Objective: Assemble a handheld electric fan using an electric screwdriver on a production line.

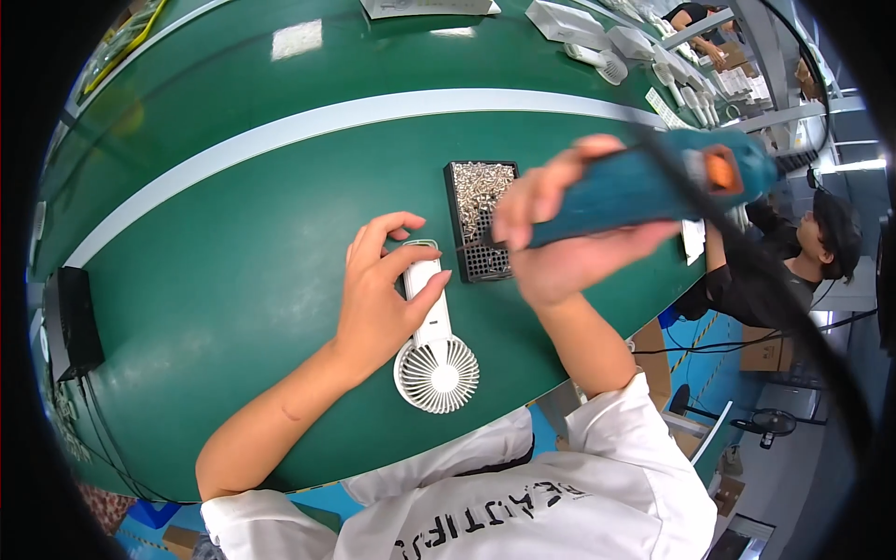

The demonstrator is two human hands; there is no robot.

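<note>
1. White handheld fan [432, 322], qty 1, lay flat on the green tabletop [233, 252], handle pointing to the far side, round grille [439, 375] at the near end, closest to the wearer's white shirt [523, 509].
2. L hand [378, 289], 1 of 2, was at the fan's handle: thumb & forefinger lay across it, tips apart. Couldn't tell if they clamped it or just rested.
3. R hand [560, 247], 2 of 2, was clamped round 1 teal elec. screwdriver [611, 191], held above the tbl.; 1 orange switch [719, 171] showed on its body.
4. Bit [481, 245], qty 1, dark & thin, pointed L toward the handle's far end; couldn't tell if its tip touched.
5. Black screw tray [454, 215], qty 1, sat just R of the fan, partly hidden by R hand. Silver screws [485, 182] were heaped in its far part, too many to count; its near part showed a grid of holes.
6. White strip [373, 107], qty 1, crossed the tbl. beyond the tray.
7. Far R: 2 white boxes [565, 21], w/ 1 spare fan [597, 61] beside them.
8. Far L: 1 black box [75, 322], w/ cables [98, 420] trailing off it, no. unclear.
9. R side: 1 co-worker [793, 243] in a black cap.
10. Blurred black cord [784, 289], qty 1, hung across the R foreground.
</note>
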